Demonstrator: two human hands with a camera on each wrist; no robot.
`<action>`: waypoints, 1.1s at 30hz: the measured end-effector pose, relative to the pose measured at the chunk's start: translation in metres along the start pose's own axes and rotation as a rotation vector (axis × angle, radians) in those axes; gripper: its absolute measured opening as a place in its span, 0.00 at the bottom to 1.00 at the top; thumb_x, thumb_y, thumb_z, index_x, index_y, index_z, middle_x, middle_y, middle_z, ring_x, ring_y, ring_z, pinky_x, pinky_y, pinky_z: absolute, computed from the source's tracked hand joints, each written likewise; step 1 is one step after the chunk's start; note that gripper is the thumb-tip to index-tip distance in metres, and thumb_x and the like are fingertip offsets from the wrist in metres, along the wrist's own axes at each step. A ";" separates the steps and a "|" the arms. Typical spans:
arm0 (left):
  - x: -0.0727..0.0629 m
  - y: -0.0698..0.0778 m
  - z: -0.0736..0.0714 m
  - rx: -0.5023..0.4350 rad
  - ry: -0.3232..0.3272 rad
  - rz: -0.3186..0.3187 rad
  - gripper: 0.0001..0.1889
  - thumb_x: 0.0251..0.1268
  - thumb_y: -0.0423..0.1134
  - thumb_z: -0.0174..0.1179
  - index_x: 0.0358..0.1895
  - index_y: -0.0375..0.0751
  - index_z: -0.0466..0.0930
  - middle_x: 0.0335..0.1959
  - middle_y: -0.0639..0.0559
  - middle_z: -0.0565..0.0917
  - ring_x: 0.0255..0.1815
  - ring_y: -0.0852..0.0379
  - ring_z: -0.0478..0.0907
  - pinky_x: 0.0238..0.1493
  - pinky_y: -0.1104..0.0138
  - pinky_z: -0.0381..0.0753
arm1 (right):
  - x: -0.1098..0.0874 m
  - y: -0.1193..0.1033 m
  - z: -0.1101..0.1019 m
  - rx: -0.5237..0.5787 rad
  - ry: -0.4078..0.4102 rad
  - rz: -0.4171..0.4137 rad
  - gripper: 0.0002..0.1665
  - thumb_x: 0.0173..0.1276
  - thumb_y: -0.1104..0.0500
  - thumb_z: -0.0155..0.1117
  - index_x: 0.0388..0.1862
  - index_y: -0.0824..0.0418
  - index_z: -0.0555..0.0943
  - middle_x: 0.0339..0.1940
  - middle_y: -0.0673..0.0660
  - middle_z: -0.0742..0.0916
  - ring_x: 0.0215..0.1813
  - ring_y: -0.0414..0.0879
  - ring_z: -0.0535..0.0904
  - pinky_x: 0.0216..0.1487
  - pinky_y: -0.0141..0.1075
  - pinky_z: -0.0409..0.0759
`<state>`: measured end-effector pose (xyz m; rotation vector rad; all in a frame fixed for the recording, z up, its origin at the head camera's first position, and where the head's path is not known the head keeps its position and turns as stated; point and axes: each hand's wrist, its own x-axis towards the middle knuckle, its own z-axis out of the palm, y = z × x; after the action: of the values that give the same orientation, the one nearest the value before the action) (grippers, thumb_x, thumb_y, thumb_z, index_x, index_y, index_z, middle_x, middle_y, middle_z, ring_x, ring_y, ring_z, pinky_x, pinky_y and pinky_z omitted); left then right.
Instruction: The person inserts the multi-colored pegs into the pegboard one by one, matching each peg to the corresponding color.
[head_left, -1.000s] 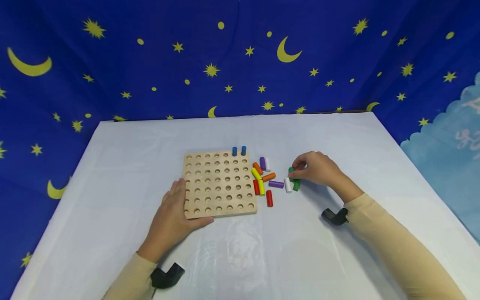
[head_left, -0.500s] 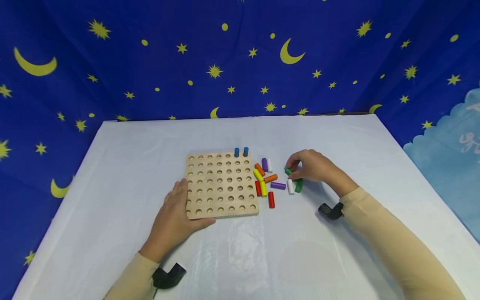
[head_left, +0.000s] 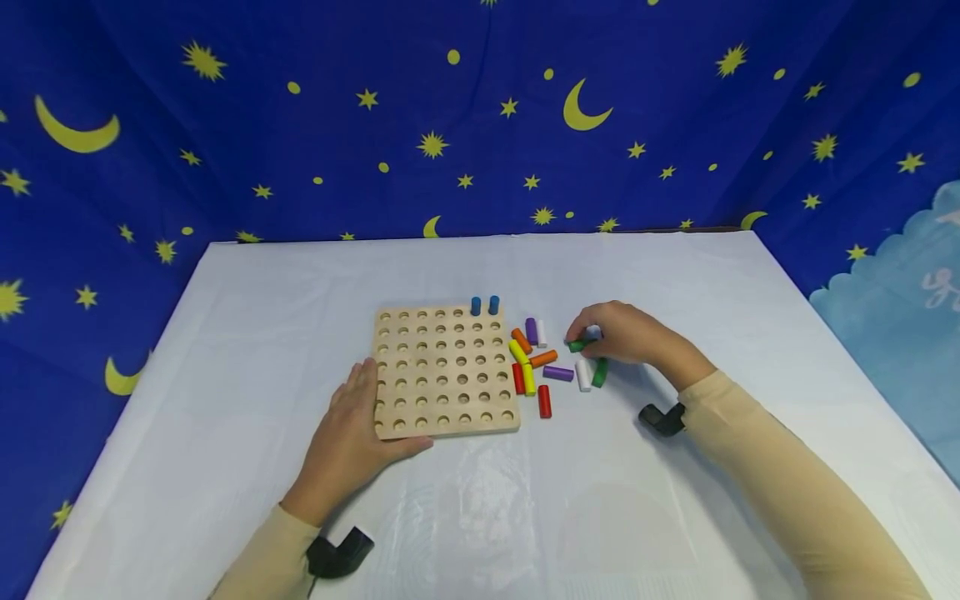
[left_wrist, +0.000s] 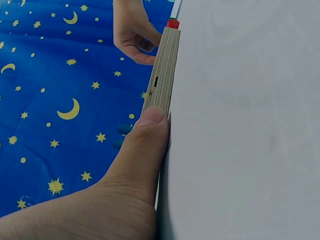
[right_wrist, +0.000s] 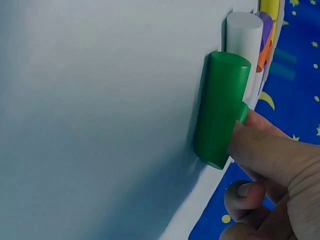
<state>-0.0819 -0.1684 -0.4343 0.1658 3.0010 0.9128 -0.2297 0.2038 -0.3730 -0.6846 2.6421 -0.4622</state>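
A square wooden pegboard (head_left: 442, 367) with rows of round holes lies on the white table. Two blue pegs (head_left: 476, 306) stand in its far right holes. My left hand (head_left: 345, 442) rests against the board's left side, fingers straight, while the thumb (left_wrist: 145, 135) presses its front edge. Right of the board, my right hand (head_left: 622, 333) pinches a green peg (head_left: 576, 346) between thumb and fingertips, low over the table. A second green peg (right_wrist: 222, 105) lies just below that hand, beside a white peg (head_left: 583, 376); in the right wrist view it covers most of the held peg.
Loose pegs lie between the board and my right hand: purple (head_left: 558, 374), orange (head_left: 543, 358), yellow (head_left: 529, 380), red (head_left: 544, 402) and another white one (head_left: 542, 333). A blue cloth (head_left: 480, 125) with stars and moons hangs behind the table.
My right hand has shifted slightly left, and the pinched green peg has turned from upright to nearly flat, apart from the other green one. The left hand keeps its place on the board.
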 end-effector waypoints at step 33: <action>0.000 0.001 -0.001 0.005 -0.011 -0.024 0.74 0.37 0.74 0.72 0.79 0.31 0.40 0.80 0.33 0.50 0.81 0.36 0.46 0.80 0.45 0.49 | 0.033 -0.028 0.008 0.433 0.243 -0.027 0.14 0.60 0.54 0.76 0.40 0.56 0.81 0.43 0.53 0.86 0.47 0.49 0.78 0.50 0.39 0.77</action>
<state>-0.0816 -0.1679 -0.4327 0.1340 2.9888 0.9001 -0.2422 0.1620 -0.3779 -0.5518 2.6135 -1.1469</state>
